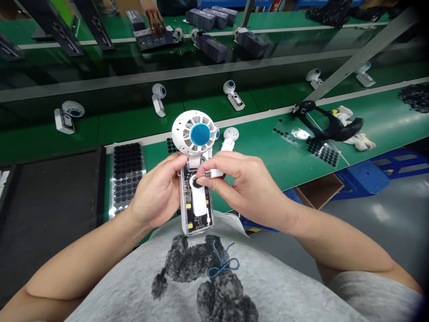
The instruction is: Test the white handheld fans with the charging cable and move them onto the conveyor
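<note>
My left hand is wrapped round the left side of a white handheld fan, which is upright in front of my shirt. The fan has a round head with a blue centre and a clear-fronted body showing a dark circuit board. My right hand pinches a small white plug with a metal tip between thumb and forefinger. Those fingertips rest at a black round spot on the fan's body. Whether they also hold that black piece is hidden.
Sheets of black round stickers lie on the green bench, with another white fan behind my hands. More fans stand along the green belt beyond. Across it, a person's hand touches a dark box. A black strap lies right.
</note>
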A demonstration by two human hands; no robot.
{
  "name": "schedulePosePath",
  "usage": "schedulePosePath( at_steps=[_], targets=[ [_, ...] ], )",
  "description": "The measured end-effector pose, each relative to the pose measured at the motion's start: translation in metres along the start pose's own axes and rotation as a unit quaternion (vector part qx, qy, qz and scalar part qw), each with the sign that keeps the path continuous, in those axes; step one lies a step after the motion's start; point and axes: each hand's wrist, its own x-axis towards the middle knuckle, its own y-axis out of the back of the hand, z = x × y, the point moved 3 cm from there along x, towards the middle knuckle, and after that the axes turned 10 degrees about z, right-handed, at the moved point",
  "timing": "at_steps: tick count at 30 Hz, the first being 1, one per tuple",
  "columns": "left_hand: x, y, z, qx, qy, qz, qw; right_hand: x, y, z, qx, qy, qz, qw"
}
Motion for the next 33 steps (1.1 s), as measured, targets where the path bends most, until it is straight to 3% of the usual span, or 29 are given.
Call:
schedulePosePath(
  at_steps=[12, 20, 33],
  targets=[
    [0.000, -0.001, 0.002, 0.008, 0.009, -0.007, 1.000, 0.003, 0.003, -0.003, 0.032, 0.020, -0.001, 0.999],
    [-0.004, -0.003, 0.010, 0.033, -0.011, 0.004, 0.999, 0.005, 0.003, -0.007, 0.069, -0.008, 0.002, 0.998],
    [-0.006, -0.003, 0.009, 0.032, -0.018, 0.000, 0.999, 0.007, 0.005, -0.011, 0.025, 0.008, -0.013, 1.000]
  ],
)
